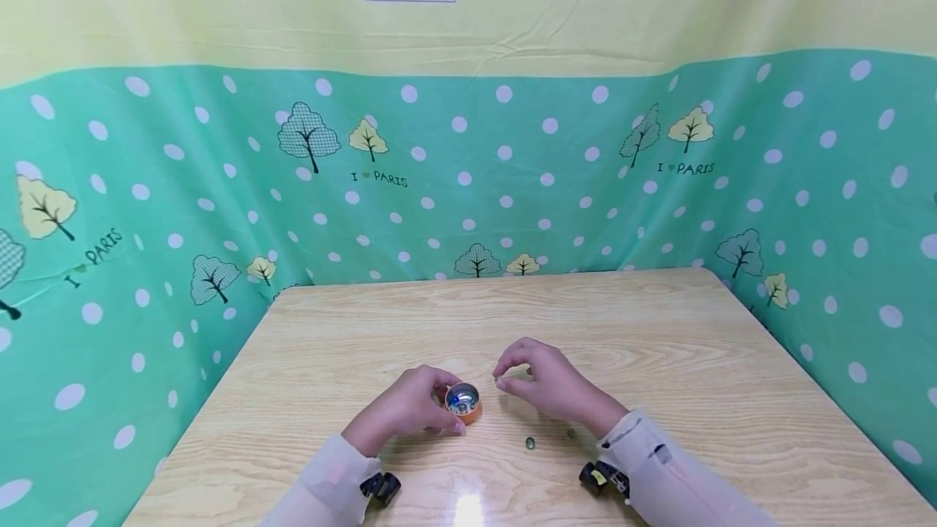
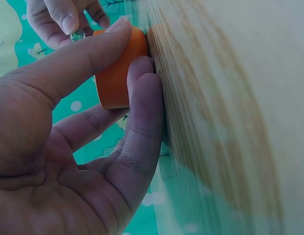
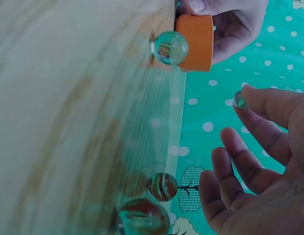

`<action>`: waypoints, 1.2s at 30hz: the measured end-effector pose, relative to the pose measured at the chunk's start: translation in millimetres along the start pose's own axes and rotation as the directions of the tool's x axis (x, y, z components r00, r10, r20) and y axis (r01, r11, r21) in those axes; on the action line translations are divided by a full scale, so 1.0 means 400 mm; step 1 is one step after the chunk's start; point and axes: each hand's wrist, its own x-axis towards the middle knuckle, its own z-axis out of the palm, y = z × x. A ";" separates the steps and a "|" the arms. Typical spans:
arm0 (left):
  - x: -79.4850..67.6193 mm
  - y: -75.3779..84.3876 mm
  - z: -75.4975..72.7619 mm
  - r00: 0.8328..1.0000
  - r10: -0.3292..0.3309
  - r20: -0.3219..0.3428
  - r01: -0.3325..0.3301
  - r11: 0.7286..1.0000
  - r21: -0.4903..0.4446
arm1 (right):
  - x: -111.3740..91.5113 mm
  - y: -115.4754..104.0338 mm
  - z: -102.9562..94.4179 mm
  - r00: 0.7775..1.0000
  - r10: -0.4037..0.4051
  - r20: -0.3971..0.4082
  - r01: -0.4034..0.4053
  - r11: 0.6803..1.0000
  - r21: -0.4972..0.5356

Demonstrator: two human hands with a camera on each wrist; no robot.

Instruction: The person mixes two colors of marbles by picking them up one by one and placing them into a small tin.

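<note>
My left hand (image 1: 417, 405) grips a small orange cup (image 1: 474, 411) by its side, thumb and fingers curled round it. The cup stands upright on the table, and its shiny inside holds some bluish marbles. To the right of the cup, my right hand (image 1: 545, 381) pinches a clear glass marble (image 3: 239, 100) between thumb and index finger, raised off the table. The other fingers of that hand are loosely bent, as the right wrist view shows. The same marble (image 2: 77, 35) appears beyond the cup in the left wrist view.
Loose glass marbles lie on the wooden table (image 1: 351, 332): one green marble (image 1: 530, 443) in front of the right hand, another marble (image 1: 571, 434) near the right wrist. A marble (image 3: 170, 47) overlaps the cup in the right wrist view. A patterned green and yellow cloth (image 1: 505, 161) hangs around the table.
</note>
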 end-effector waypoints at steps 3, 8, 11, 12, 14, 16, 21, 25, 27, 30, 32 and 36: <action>0.001 0.001 0.002 1.000 -0.005 0.002 0.005 1.000 -0.003 | 0.001 -0.002 0.001 1.000 0.009 0.003 -0.009 1.000 0.001; 0.003 0.004 0.002 1.000 0.000 0.001 0.000 1.000 0.010 | 0.007 -0.010 0.006 1.000 0.002 0.011 -0.002 1.000 -0.002; 0.003 0.003 0.002 1.000 0.000 -0.001 0.000 1.000 0.015 | 0.016 -0.016 0.013 1.000 -0.013 0.017 0.013 1.000 -0.002; 0.002 0.004 0.002 1.000 -0.001 -0.002 0.001 1.000 0.012 | 0.018 -0.018 0.015 1.000 -0.016 0.018 0.016 1.000 0.000; 0.001 0.005 0.003 1.000 -0.003 0.000 0.003 1.000 0.009 | 0.023 -0.020 0.019 1.000 -0.017 0.021 0.017 1.000 -0.004; 0.002 0.007 0.004 1.000 0.001 0.002 -0.001 1.000 0.005 | 0.026 -0.024 0.021 1.000 -0.019 0.022 0.019 1.000 -0.004; 0.005 0.011 0.003 1.000 0.008 0.010 -0.008 1.000 0.007 | 0.031 -0.030 0.023 0.999 -0.025 0.021 0.025 1.000 0.001; 0.005 0.011 0.002 1.000 -0.002 0.012 0.001 1.000 0.009 | 0.035 -0.033 0.028 0.999 -0.030 0.023 0.030 1.000 0.008; 0.004 0.010 0.001 1.000 -0.009 0.011 0.009 1.000 0.013 | 0.038 -0.035 0.032 0.999 -0.028 0.027 0.027 1.000 0.011; 0.004 0.005 0.000 1.000 -0.010 0.015 0.010 1.000 0.019 | 0.041 -0.039 0.036 0.999 -0.035 0.035 0.034 0.999 0.017; 0.005 0.001 -0.001 1.000 -0.004 0.016 0.003 1.000 0.014 | 0.042 -0.043 0.038 0.999 -0.033 0.040 0.033 0.999 0.024; 0.005 -0.007 -0.006 1.000 0.015 0.017 -0.015 1.000 -0.004 | 0.045 -0.047 0.043 0.998 -0.031 0.054 0.029 0.999 0.031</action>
